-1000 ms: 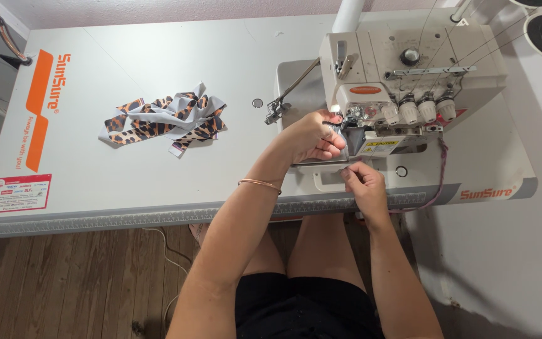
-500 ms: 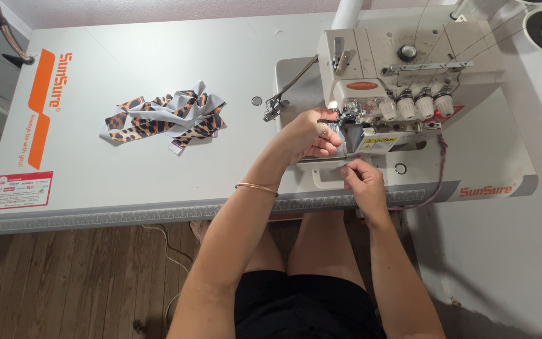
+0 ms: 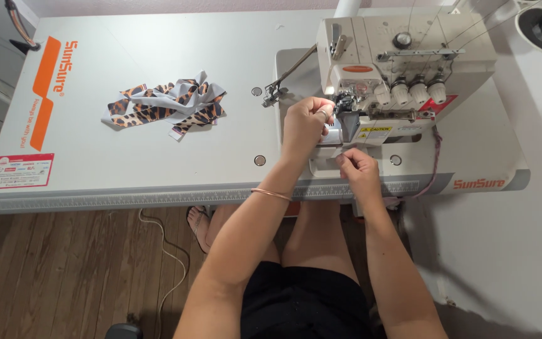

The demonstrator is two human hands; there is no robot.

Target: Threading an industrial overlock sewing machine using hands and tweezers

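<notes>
My left hand [image 3: 305,122] is at the presser foot of the white overlock sewing machine [image 3: 409,69], with its fingertips pinched together. They seem to hold the far end of a small grey fabric strip [image 3: 348,129] lying under the foot. My right hand [image 3: 360,171] rests on the machine bed just in front. Its thumb and forefinger pinch the near end of the same strip, though the piece is too small to see well. A thin bangle sits on my left wrist.
A pile of leopard-print and grey fabric strips [image 3: 161,110] lies on the white sewing table [image 3: 127,169], left of the machine. Thread runs down from cones at the top right. Below the table are a wooden floor, a cable and my legs.
Both hands stay at the presser foot with almost no movement. Only the view has shifted slightly.
</notes>
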